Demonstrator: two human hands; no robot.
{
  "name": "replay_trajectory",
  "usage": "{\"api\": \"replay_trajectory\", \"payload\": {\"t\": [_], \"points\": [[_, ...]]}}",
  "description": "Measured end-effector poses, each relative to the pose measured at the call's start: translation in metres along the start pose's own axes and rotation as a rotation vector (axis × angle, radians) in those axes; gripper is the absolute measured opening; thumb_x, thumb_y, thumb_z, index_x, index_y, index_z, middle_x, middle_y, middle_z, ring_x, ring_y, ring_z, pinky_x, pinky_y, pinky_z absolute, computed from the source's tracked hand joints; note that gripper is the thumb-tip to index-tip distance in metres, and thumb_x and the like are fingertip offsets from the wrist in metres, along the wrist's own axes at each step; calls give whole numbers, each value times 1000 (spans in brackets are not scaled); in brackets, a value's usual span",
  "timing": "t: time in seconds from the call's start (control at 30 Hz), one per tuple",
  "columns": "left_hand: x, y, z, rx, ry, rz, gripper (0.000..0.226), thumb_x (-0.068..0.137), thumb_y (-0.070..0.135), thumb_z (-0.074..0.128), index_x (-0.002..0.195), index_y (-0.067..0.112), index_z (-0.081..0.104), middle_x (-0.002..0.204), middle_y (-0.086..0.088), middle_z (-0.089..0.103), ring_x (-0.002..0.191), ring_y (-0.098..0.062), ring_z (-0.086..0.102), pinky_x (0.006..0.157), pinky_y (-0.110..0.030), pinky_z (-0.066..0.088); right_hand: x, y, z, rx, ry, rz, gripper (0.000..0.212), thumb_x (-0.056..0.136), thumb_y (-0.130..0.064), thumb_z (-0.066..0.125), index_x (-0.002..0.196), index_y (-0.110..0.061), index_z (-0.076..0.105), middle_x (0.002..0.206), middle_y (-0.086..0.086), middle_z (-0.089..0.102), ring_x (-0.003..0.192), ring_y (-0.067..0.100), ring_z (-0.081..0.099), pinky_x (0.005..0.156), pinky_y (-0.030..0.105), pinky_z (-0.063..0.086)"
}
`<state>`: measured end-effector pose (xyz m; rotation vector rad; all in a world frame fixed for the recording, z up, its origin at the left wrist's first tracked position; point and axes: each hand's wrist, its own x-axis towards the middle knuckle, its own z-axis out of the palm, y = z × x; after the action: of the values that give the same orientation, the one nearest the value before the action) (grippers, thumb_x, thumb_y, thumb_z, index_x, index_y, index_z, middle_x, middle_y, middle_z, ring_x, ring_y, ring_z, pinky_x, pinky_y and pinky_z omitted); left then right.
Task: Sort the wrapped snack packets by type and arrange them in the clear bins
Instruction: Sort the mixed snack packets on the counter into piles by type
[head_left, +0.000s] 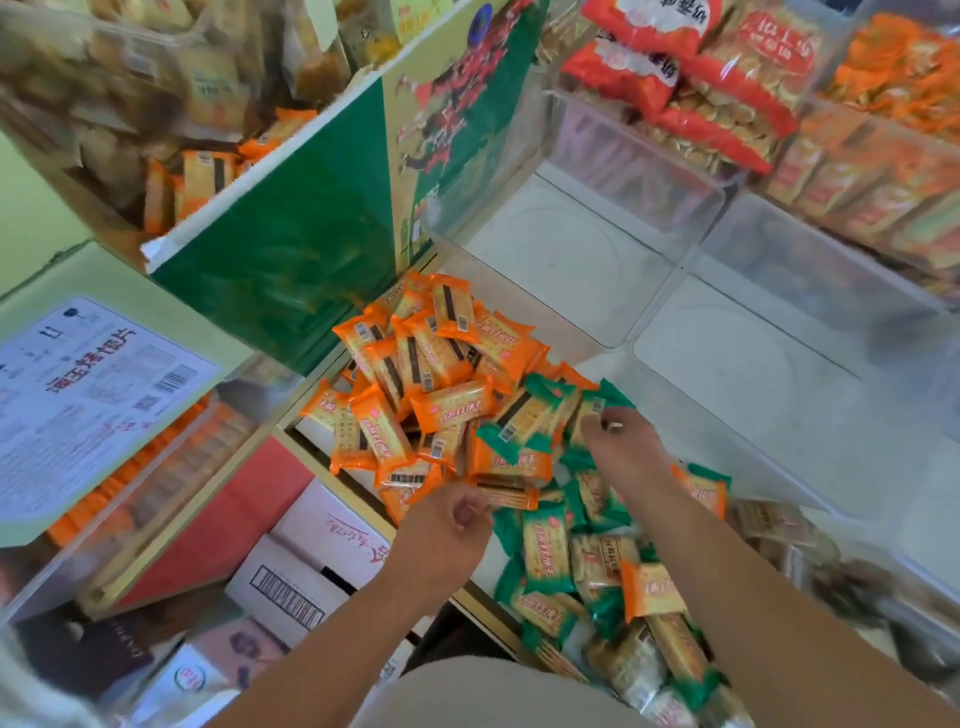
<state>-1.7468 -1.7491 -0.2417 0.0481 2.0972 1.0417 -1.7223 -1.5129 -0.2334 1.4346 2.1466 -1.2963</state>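
My right hand (621, 452) pinches a green packet (597, 402) just right of the orange pile (415, 374), probably to separate the types. My left hand (447, 525) is curled at the pile's near edge; I cannot tell whether it holds anything.

the left hand (447, 525) shows only its back and thumb; its fingertips are buried at the edge of the orange packets (452, 405), so whether it holds one cannot be told. the right hand (618, 447) is smeared at the fingertips, among the green packets (545, 551), and its grip is unclear. both forearms run off the bottom edge. the green carton (291, 218) covers the pile's far-left side. packet print is too blurred to read. the top-left bin (62, 62) is a blur, and the white label (88, 374) is cut by the left edge.
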Motion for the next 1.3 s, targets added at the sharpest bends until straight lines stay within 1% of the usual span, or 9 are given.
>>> {"api": "replay_trajectory", "payload": {"t": [0.13,0.3,0.4,0.53,0.63,0.73,0.9,1.1,1.3], "points": [[-16,-20,25,182,-112,-23,7,96,32,64,102,30,65,100,8,68,92,-13,66,85,-35,58,-7,-4,-8,138,-133,-18,49,101,-37,55,149,-27,48,147,-4,52,110,16,59,96,36,46],[-26,-24,55,230,-203,24,11,100,27,60,109,30,65,104,7,68,96,-12,65,85,-29,55,-55,41,-41,82,-8,-86,33,101,-38,57,132,-28,63,128,-10,63,106,11,62,89,29,49],[-30,-25,77,253,-347,58,31,99,28,62,130,29,62,108,8,66,101,-9,63,86,-22,50,-90,80,-44,48,13,-64,27,101,-38,57,125,-29,67,117,-11,68,106,8,63,85,25,47],[-27,-25,96,292,-52,140,25,92,37,70,111,26,57,94,10,59,83,-10,61,66,-25,45,-120,121,-20,-125,103,-197,18,97,-33,65,114,-30,67,108,-15,66,95,5,63,76,18,49],[-16,-27,97,258,134,104,46,84,40,78,105,24,41,101,3,55,84,-18,59,63,-31,47,-119,141,1,-223,107,-381,24,91,-29,73,114,-23,71,113,-10,66,108,15,62,81,34,58],[-8,-22,97,210,94,31,57,82,39,81,119,26,39,104,4,59,92,-21,63,74,-36,53,-113,149,7,-281,115,-414,30,90,-33,72,118,-23,70,122,-9,65,118,17,59,87,39,59],[-6,-15,95,105,36,52,40,86,31,80,115,23,53,77,14,57,68,-8,57,54,-28,40,-107,153,-2,-411,33,-312,53,97,-44,62,145,-23,54,157,-5,43,149,16,32,121,39,33],[-7,4,45,26,168,270,17,93,40,73,103,27,68,81,7,67,73,-10,64,64,-40,56,-102,136,-10,-373,122,-397,43,94,-39,70,133,-23,64,137,-7,59,133,18,50,100,33,49],[17,10,-2,76,317,312,52,93,29,76,140,18,55,129,7,53,111,-6,52,83,-15,44,-73,121,6,-755,-47,-494,66,86,-59,69,143,-29,51,148,-10,50,142,20,38,118,40,33]]}}
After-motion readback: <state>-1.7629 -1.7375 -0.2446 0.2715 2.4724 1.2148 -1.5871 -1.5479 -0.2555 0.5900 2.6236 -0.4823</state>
